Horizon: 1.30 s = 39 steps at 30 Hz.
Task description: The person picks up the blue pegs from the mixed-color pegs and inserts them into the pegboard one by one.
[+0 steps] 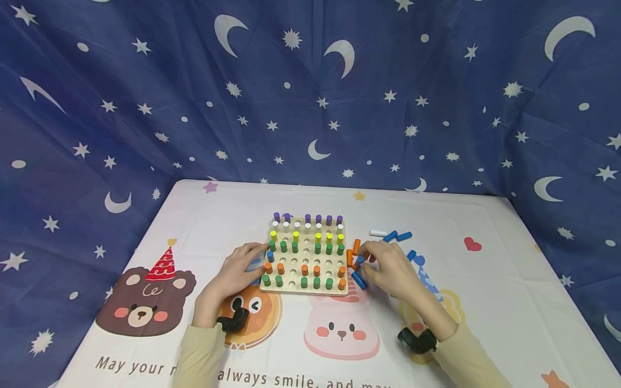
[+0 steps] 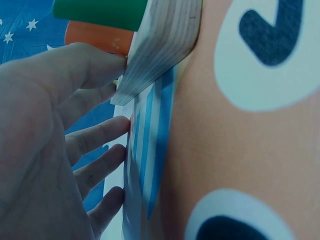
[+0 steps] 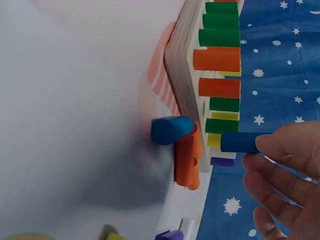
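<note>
While left hand (image 1: pixel 236 274) touches pegboard edge (image 2: pixel 160 57), right hand (image 1: pixel 395 269) pinches peg (image 3: pixel 239 142).

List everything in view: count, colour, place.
curtain: 1, navy with white moons and stars, behind
tablecloth: 1, white with prints, in front
pegboard: 1, pale wood, on the tablecloth
standing pegs: 35 (6 purple, 6 white, 5 yellow, 11 green, 1 blue, 6 orange), in the pegboard
loose pegs: at least 7 (4 blue, 2 orange, 1 white), right of the pegboard
held peg: 1, blue, right of the pegboard
wrist cameras: 2, black, one each side
sleeves: 2, beige, near the bottom edge
left hand: 1, at the pegboard's left edge
right hand: 1, pinching the held peg
</note>
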Tool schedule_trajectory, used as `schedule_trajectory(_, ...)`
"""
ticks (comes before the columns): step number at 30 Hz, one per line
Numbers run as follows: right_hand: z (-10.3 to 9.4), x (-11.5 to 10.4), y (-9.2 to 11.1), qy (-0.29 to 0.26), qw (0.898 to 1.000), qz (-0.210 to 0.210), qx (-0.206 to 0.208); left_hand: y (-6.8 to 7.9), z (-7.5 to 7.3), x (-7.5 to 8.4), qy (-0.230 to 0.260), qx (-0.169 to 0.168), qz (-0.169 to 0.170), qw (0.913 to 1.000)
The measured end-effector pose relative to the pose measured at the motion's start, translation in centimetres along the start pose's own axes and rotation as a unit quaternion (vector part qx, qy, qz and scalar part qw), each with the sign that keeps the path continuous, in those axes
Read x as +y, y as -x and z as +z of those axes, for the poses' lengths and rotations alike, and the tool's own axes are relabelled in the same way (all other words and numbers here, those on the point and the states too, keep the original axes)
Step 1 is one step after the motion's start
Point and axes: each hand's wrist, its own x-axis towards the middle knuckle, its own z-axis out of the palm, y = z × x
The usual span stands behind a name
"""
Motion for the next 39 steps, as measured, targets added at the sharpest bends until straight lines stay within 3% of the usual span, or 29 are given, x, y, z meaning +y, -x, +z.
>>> schedule_trajectory(18,-0.9,-1.6,-1.6,0.003,1.000,-0.023,-0.011,-0.1,0.0,0.1,-0.001,-0.004,-0.001,1.0000)
schedule_trajectory(39,-0.6,-4.1,-3.4,-0.001,0.998,-0.053,-0.012,0.0,-0.1,0.1,0.000,-0.003,0.002,1.0000)
